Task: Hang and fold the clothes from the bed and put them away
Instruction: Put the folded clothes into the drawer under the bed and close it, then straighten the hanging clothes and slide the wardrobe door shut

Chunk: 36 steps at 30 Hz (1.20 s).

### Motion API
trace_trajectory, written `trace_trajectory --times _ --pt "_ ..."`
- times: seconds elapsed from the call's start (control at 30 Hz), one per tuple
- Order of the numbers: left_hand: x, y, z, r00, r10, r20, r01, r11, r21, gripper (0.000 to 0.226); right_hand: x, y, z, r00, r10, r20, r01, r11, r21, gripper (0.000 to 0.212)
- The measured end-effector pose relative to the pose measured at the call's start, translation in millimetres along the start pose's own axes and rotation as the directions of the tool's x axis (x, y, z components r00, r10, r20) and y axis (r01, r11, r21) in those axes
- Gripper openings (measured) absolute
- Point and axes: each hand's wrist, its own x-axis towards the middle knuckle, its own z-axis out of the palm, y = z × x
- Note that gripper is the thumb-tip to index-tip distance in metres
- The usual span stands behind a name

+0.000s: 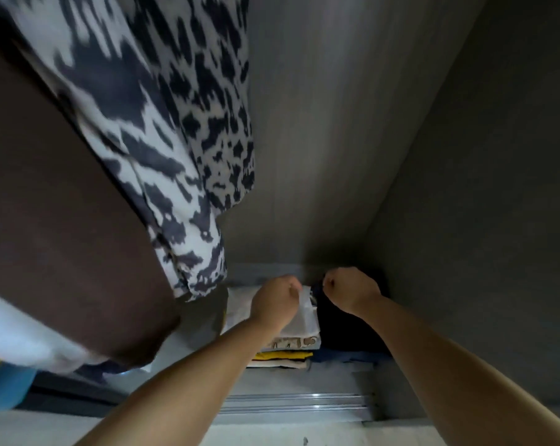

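I look down into a wardrobe. A stack of folded clothes (291, 346) lies on its floor, with a white folded piece (240, 304) on top and yellow and patterned layers below. My left hand (273, 300) rests on top of the stack and pinches a fold of the white cloth at its right edge. My right hand (351, 289) is curled into a fist over a dark folded garment (346, 329) beside the stack; whether it holds any cloth is hidden.
A black-and-white patterned garment (162, 123) and a brown one (63, 220) hang at the left, close to my left arm. Grey wardrobe walls (465, 188) close in the back and right. A metal sliding-door track (298, 407) runs along the front edge.
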Motion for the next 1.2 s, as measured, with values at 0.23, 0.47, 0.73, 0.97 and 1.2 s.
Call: trace_trajectory --times 0.23,0.47,0.73,0.97,1.2 --pt "-32.5 107.4 -107.3 1.0 0.0 -0.017 0.001 0.999 0.039 0.03 -73.1 -18.3 -140.0 0.999 -0.031 -0.033 0.031 0.999 -0.009 0.029" --pt "-56.6 196.1 -184.7 0.989 0.114 -0.092 -0.108 0.992 0.069 0.028 -124.5 -30.2 -251.7 0.984 -0.127 -0.129 0.124 0.992 -0.027 0.039" --pt "-111.2 204.4 -266.8 0.922 0.162 -0.352 -0.133 0.985 0.107 0.03 -148.9 -124.8 -309.6 0.88 -0.411 -0.237 0.41 0.91 -0.057 0.028" --pt "-198.9 173.0 -389.7 0.679 0.241 -0.694 -0.199 0.97 0.142 0.032 -211.4 -267.9 -334.0 0.559 -0.696 -0.451 0.74 0.664 -0.109 0.029" --pt "-291.4 120.3 -495.5 0.312 0.33 -0.891 -0.291 0.926 0.241 0.028 -265.8 -397.7 -348.7 0.328 -0.667 -0.668 0.889 0.458 -0.021 0.022"
